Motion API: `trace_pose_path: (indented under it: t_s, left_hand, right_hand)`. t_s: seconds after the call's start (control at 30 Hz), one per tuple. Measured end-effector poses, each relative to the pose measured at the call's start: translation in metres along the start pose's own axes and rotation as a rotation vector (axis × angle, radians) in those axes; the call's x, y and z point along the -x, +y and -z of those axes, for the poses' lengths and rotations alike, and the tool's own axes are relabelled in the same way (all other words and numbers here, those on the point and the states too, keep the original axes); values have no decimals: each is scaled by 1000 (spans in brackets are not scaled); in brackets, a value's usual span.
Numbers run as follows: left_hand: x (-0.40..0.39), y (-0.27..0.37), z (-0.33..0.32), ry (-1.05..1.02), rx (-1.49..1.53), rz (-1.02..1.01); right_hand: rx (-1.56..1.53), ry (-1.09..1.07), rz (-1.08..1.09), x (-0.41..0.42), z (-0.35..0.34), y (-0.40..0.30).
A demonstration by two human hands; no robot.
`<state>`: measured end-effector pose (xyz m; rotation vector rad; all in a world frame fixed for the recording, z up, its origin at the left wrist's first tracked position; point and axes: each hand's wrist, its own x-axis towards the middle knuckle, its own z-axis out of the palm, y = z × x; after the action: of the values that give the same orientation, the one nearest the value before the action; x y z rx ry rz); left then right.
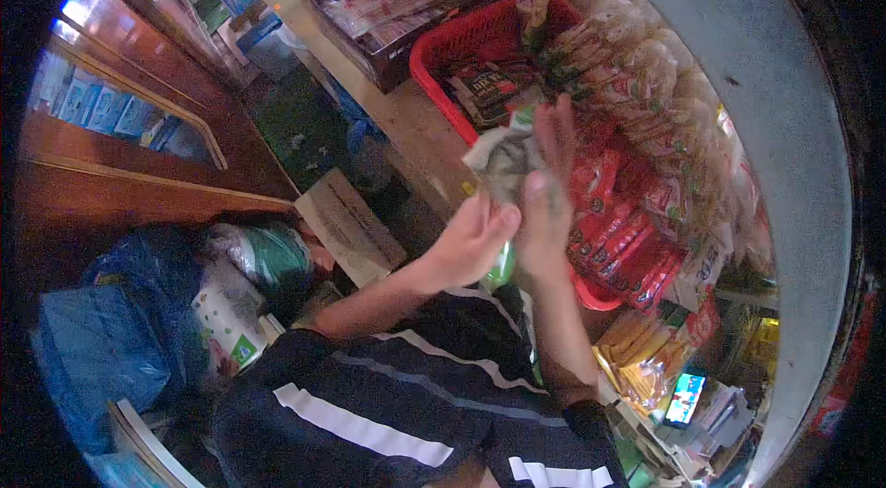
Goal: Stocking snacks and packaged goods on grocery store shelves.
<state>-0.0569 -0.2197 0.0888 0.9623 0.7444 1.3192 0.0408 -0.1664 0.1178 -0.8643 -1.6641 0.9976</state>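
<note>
My left hand (pixel 471 245) grips a crumpled plastic packet (pixel 509 159) with pale greyish and green parts, held up before my chest. Against the packet's right side is my right hand (pixel 547 211), its thumb raised and its fingers stretched upward, blurred by motion. A shiny green piece (pixel 502 266) shows below the left hand, perhaps the packet's lower end. What the packet contains is too blurred to tell. Just beyond the hands stands a red plastic basket (pixel 443 90) with small dark printed packets (pixel 491 90) inside.
A dark carton (pixel 353 52) of wrapped goods sits on the wooden counter (pixel 415 121). Along the wall hang clear bags (pixel 616 58). Red packets (pixel 616 239) fill the basket's near part. Lower right, a lit phone (pixel 685 398) lies by yellow packets (pixel 637 356). Blue bags (pixel 104 342) stand left.
</note>
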Motion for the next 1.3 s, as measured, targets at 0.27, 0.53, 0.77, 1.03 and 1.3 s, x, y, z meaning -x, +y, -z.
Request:
trace_pose_path:
  t_s: [0.27, 0.53, 0.77, 1.03, 1.3]
  left_hand:
    - [9, 0, 16, -33, -46, 88]
    - [-3, 5, 20, 170, -187, -220]
    - [18, -9, 14, 32, -73, -101]
    - [2, 4, 32, 238, -43, -166]
    - [14, 37, 18, 15, 266, -101]
  right_hand:
    - [-22, -114, 76, -13, 3, -3]
    - [198, -187, 179, 24, -11, -4]
    - [-12, -53, 133, -4, -7, -16]
    - [238, -290, 197, 59, -19, -13]
    - [366, -147, 255, 65, 8, -4]
